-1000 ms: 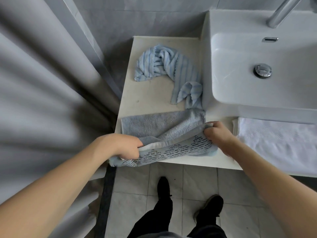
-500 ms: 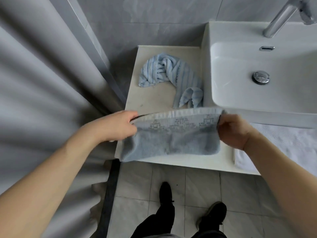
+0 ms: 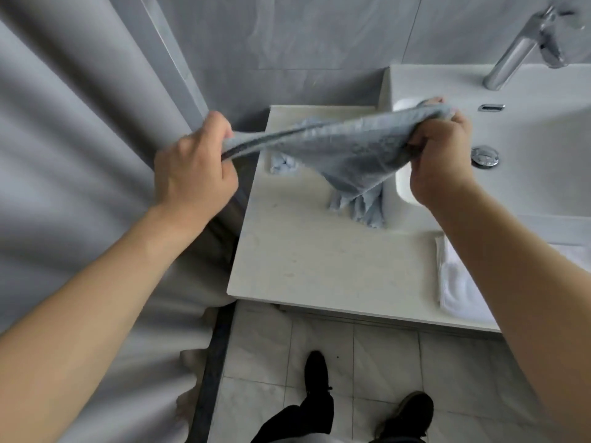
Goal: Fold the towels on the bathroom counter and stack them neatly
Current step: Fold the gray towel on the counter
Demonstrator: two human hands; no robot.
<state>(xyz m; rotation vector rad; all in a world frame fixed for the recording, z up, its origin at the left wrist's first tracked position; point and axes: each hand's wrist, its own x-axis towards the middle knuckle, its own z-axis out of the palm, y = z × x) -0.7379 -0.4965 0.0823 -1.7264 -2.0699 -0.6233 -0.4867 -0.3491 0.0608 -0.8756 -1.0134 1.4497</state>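
Observation:
A grey towel (image 3: 339,148) hangs in the air above the back of the cream counter (image 3: 319,263), stretched between my hands. My left hand (image 3: 195,167) grips its left end and my right hand (image 3: 441,161) grips its right end near the sink. Its middle sags down to a point. Behind and under it lies a crumpled light blue striped towel (image 3: 361,209), mostly hidden. A folded white towel (image 3: 457,282) lies on the counter's right side, partly covered by my right forearm.
A white sink (image 3: 527,161) with a chrome tap (image 3: 518,49) and a drain plug (image 3: 484,156) stands to the right. A grey curtain (image 3: 80,155) hangs at the left. Below the counter edge are floor tiles and my two dark shoes.
Both hands have lifted the grey towel off the counter's front edge and carried it up and back, over the blue towel. The front of the counter is now bare.

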